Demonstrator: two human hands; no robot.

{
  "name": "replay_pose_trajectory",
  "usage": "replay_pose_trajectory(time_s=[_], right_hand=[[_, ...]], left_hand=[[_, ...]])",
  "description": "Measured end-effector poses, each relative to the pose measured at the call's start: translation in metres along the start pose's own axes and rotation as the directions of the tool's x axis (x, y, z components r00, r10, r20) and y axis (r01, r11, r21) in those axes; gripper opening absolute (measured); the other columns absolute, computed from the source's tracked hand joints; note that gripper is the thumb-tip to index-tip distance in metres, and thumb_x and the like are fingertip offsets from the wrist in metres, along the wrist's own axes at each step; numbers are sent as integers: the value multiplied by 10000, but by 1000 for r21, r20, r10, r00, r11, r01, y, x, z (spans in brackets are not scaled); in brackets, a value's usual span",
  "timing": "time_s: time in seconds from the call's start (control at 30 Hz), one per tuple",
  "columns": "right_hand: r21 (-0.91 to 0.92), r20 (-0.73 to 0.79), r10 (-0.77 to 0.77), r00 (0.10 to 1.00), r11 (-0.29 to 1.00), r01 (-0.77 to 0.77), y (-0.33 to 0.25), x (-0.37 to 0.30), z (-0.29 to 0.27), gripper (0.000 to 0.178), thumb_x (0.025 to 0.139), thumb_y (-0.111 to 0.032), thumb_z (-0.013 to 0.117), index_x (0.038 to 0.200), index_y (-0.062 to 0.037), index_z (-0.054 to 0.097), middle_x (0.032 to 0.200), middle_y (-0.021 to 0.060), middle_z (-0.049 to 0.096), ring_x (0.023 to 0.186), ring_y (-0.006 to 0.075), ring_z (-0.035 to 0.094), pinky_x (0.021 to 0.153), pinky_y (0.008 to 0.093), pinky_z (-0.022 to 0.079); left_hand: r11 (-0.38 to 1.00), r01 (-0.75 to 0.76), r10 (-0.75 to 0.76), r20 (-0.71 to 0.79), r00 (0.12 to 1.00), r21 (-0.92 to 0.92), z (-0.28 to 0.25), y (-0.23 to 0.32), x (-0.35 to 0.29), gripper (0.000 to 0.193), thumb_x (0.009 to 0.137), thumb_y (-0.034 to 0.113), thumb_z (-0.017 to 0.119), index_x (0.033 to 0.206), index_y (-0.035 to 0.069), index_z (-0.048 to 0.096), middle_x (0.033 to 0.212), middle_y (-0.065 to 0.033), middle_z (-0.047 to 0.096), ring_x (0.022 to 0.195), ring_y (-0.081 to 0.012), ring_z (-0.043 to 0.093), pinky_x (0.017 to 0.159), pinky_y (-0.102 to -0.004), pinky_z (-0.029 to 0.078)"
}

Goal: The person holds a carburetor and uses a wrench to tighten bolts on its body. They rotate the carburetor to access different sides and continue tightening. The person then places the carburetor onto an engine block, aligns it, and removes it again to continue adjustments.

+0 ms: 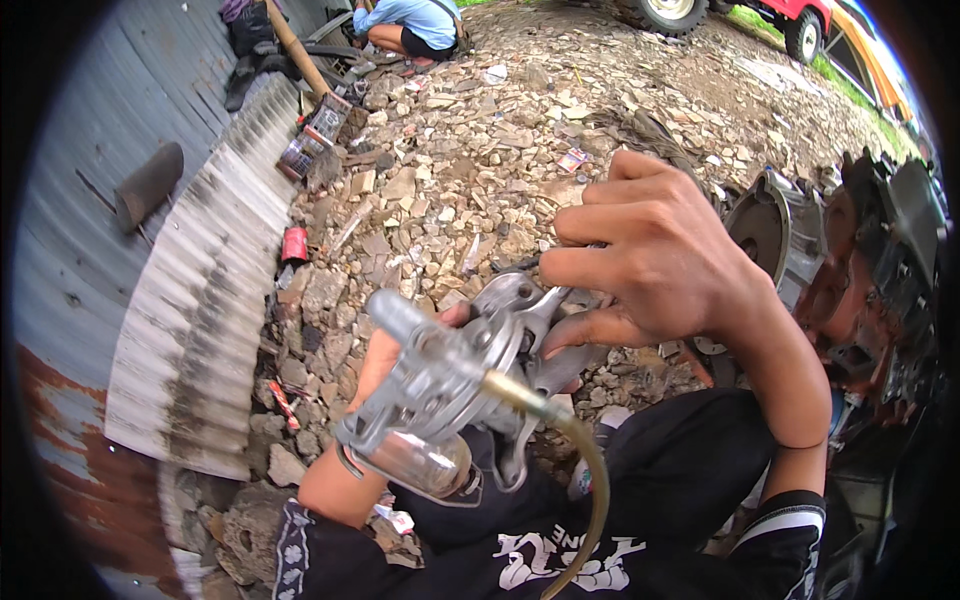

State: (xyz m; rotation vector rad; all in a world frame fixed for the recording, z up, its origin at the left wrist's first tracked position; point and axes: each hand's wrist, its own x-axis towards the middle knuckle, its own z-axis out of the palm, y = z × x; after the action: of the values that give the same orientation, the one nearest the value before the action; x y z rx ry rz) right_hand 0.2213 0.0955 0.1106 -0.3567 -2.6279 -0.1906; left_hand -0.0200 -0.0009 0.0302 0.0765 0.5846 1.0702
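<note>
A grey metal fuel pump (455, 365) with a clear bowl (430, 462) hangs in front of my lap, tilted. From its side a yellowish hose (590, 455) curves down across my dark clothing. My left hand (380, 358) supports the pump from behind, closed around it; most of its fingers are hidden by the metal. At the pump's right side is my right hand (645, 250), its fingers curled and the thumb against the metal near the flange. Whatever sits between that thumb and forefinger is too hidden to name.
Broken stone and rubble (450, 170) cover the ground. Corrugated sheets (200, 300) lean at the left, near a red can (294, 245). Greasy machine parts (850, 270) stand close by my right arm. Another person (415, 25) squats far ahead; a red vehicle (800, 20) is parked beyond.
</note>
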Motion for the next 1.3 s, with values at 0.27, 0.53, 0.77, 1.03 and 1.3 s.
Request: replay_pose_trajectory(time_s=[0.27,0.53,0.77,1.03,1.3], right_hand=[[-48,116,94,989,995,-89,9,-17,27,479,739,-565,724,807,-122,555,690,20,498,665,256,590,640,398,452],[16,86,121,989,992,-123,11,-15,32,417,745,-549,745,819,-158,618,637,15,522,594,272,594,537,410,438],[43,53,85,995,995,-88,19,-14,28,410,698,-517,773,826,-151,640,688,6,515,660,236,586,615,382,427],[-68,-23,105,994,992,-106,14,-13,-12,345,557,-324,833,794,-130,675,719,-4,557,717,210,597,686,363,409],[116,275,333,902,920,-375,1,-32,-43,292,686,-310,864,877,-106,777,827,23,698,821,233,628,847,358,422]], left_hand=[[988,81,-113,260,959,133,-10,10,14,511,995,421,492,1273,10,613,1199,-203,687,979,-307,731,889,-468,616],[988,152,-152,240,959,19,8,7,18,498,1031,321,454,1352,-52,534,1238,-244,639,992,-317,719,724,-359,659],[979,5,-92,417,904,206,0,7,22,444,1020,210,465,1371,-58,512,1273,-195,642,1065,-285,701,931,-401,590],[987,144,-107,371,922,-72,3,-8,17,522,952,249,548,1396,-24,519,1302,-195,650,1158,-321,660,1056,-489,500],[979,109,-143,201,969,171,29,-26,25,663,889,233,579,1498,27,418,1360,-204,600,1183,-315,651,1046,-484,524]])
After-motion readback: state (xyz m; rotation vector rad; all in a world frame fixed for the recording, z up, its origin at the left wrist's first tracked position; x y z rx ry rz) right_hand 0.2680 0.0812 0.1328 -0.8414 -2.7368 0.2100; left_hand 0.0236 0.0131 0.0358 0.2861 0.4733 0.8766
